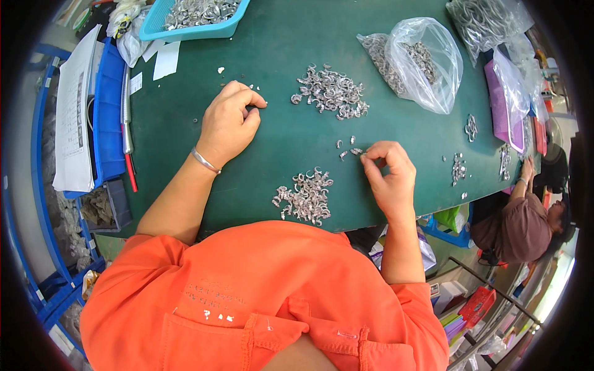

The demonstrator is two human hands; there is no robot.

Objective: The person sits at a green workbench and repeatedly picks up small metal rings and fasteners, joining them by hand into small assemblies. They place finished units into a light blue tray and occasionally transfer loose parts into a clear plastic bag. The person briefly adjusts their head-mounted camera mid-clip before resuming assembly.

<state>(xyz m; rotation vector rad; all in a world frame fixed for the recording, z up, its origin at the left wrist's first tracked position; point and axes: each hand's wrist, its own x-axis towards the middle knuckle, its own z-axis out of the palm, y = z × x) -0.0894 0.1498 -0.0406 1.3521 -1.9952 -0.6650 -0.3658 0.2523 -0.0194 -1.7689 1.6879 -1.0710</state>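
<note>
Green tabletop (272, 49) spreads beneath two piles of small metal pieces, the far pile (334, 91) and the near pile (304, 196), set well apart, probably so they don't mix. Between them, a few loose pieces (343, 156) lie spread out, likely for easier picking. The right hand (394, 179) has a narrow grip, thumb and forefinger seemingly pinching a small metal piece (356, 151) beside these; its size suits fingertips. The left hand (226, 120) rests curled left of the piles; whether its grip holds anything, I cannot tell.
</note>
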